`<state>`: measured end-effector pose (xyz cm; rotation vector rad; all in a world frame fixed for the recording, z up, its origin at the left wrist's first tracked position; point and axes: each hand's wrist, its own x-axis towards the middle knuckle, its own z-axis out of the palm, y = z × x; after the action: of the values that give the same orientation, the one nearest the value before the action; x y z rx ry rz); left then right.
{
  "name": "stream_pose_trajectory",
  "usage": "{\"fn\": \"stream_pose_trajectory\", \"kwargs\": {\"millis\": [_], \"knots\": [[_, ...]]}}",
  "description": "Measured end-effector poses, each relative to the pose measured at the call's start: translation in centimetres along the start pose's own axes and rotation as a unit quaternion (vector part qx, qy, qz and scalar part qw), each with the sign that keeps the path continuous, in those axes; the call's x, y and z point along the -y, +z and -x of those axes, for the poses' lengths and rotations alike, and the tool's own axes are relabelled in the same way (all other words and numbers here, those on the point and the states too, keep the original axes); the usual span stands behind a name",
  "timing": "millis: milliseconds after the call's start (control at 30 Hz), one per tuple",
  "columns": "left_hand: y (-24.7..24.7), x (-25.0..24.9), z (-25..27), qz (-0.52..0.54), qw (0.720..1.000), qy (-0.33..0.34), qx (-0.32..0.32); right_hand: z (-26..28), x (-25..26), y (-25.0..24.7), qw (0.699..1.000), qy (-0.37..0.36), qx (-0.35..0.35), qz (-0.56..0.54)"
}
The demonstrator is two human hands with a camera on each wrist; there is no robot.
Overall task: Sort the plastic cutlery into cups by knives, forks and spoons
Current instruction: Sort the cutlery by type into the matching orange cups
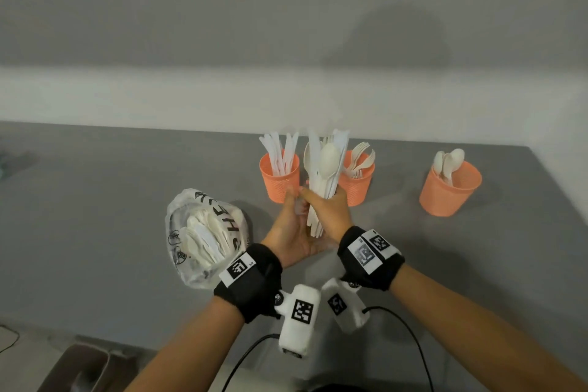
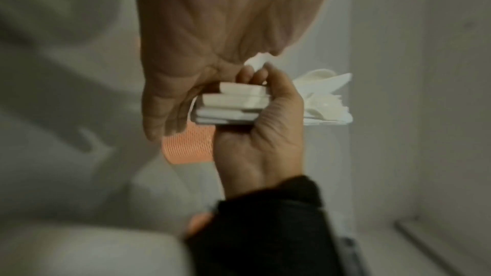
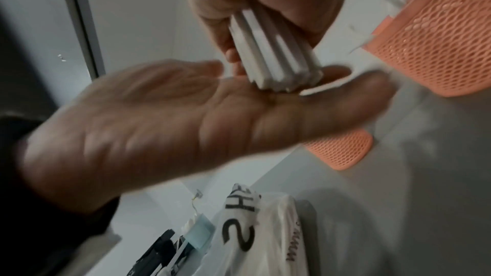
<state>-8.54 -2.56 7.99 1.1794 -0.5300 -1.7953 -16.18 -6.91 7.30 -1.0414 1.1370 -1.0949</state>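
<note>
Head view: the right hand [image 1: 331,210] is wrapped tight around a mixed bundle of cutlery [image 1: 324,169], held upright with the handle ends down. The left hand [image 1: 291,232] lies flat beneath it, fingers relaxed, holding nothing. Likely reason: the palm serves as a stop to square up the handle ends so single pieces can be drawn out.

Right wrist view confirms it: handle ends bear on the left palm [image 3: 186,112], fingers extended. Left wrist view shows the butt ends stacked in the right fist [image 2: 265,133]; motion blur, detail poor.

Bundle contents: one spoon bowl faces the camera, knife blades rise behind it, possibly fork tines; count not readable.

Containers on the grey table [image 1: 95,200], far to near:
- Left orange cup [image 1: 280,181]: knives, standing blade-up.
- Middle orange cup [image 1: 358,184]: forks, tines up; partly hidden behind the bundle.
- Right orange cup [image 1: 450,189]: spoons, bowls up; well apart from the other two.
- Plastic bag [image 1: 206,232], printed lettering, just beside the left wrist: more white cutlery inside, unsorted as far as can be told.

Judgement: sorting is under way, not near done; the bag and the bundle both remain. The cups stand in a row within reach, presumably so each piece drops straight in.
</note>
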Motion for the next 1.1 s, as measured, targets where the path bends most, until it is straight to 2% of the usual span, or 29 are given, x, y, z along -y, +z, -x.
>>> {"fn": "stream_pose_trajectory", "kwargs": {"millis": [100,167,267,333,367,400,467,500,567,633,700,800,967,1100], "knots": [[-0.1,-0.5,-0.7,-0.155,0.982,0.104,-0.043,-0.7,0.2,-0.7,0.997,-0.04,-0.004,0.07],[0.5,-1.3,-1.3,-0.193,0.961,0.185,-0.063,-0.7,0.1,-1.0,0.984,-0.069,0.007,0.164],[2.3,-2.5,-2.2,-0.176,0.941,0.271,-0.103,-0.4,-0.1,-1.2,0.926,-0.119,0.041,0.356],[2.9,-2.9,-3.0,-0.12,0.941,0.275,-0.154,-0.3,-0.1,-1.2,0.899,-0.14,0.042,0.413],[2.9,-3.0,-3.4,-0.092,0.946,0.263,-0.167,-0.4,-0.2,-1.3,0.895,-0.142,0.044,0.42],[2.8,-3.0,-3.8,-0.069,0.951,0.249,-0.169,-0.6,-0.2,-1.5,0.897,-0.138,0.053,0.417],[2.4,-3.3,-4.3,-0.072,0.961,0.227,-0.141,-1.2,0.0,-2.2,0.923,-0.117,0.097,0.353],[2.3,-3.6,-4.3,-0.082,0.965,0.219,-0.119,-1.6,0.3,-2.5,0.94,-0.092,0.132,0.3],[2.1,-4.2,-4.3,-0.103,0.971,0.205,-0.074,-2.4,1.1,-3.3,0.959,0.006,0.221,0.178],[2.1,-4.8,-4.5,-0.127,0.974,0.186,-0.029,-2.8,1.9,-3.5,0.949,0.117,0.287,0.052],[2.0,-5.2,-4.9,-0.158,0.973,0.171,-0.006,-2.8,2.5,-3.5,0.939,0.153,0.308,0.007],[1.7,-5.8,-5.2,-0.193,0.971,0.142,-0.002,-2.7,2.5,-3.4,0.939,0.16,0.303,-0.015],[0.7,-5.9,-6.2,-0.246,0.932,0.201,-0.172,-3.6,0.7,-3.8,0.971,0.11,0.212,-0.009],[0.4,-4.6,-6.7,-0.27,0.922,0.211,-0.179,-3.8,0.0,-4.1,0.983,0.076,0.164,0.005]]}}
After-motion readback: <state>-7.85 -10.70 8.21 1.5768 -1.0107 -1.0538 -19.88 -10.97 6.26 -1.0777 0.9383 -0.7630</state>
